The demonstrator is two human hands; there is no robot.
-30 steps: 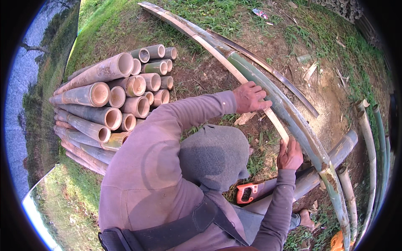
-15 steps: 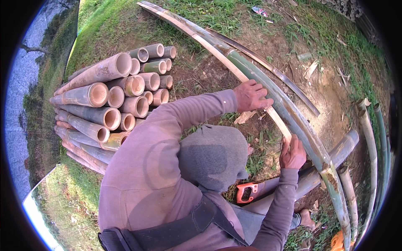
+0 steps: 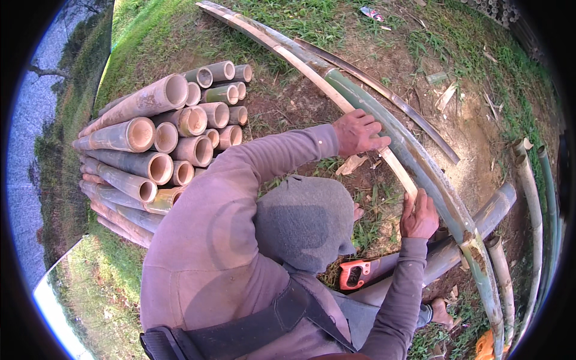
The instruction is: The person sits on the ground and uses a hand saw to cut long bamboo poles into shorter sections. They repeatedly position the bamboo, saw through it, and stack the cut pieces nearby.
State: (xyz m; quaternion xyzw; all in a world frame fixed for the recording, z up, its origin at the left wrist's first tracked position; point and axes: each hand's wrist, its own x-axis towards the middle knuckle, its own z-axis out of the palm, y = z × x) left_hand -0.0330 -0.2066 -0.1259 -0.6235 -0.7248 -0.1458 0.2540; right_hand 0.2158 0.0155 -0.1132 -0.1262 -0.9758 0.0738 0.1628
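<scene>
Head view: L hand (image 3: 362,132) is curled over a pale bamboo strip (image 3: 398,168); R hand (image 3: 419,214) grips the strip's lower end btwn thumb & fingers. Strip runs along the L side of a long green pole (image 3: 414,159); can't tell if they touch all the way. Pole crosses a thick grey bamboo (image 3: 495,207), lower R. Orange-handled saw (image 3: 363,264) sits nr R forearm; bamboo stack (image 3: 135,108) well apart, L.

At nine o'clock a bluish-grey mesh screen (image 3: 39,144) was seen; grass (image 3: 168,15) was sunlit toward eleven, bare soil (image 3: 477,135) between two and three.
</scene>
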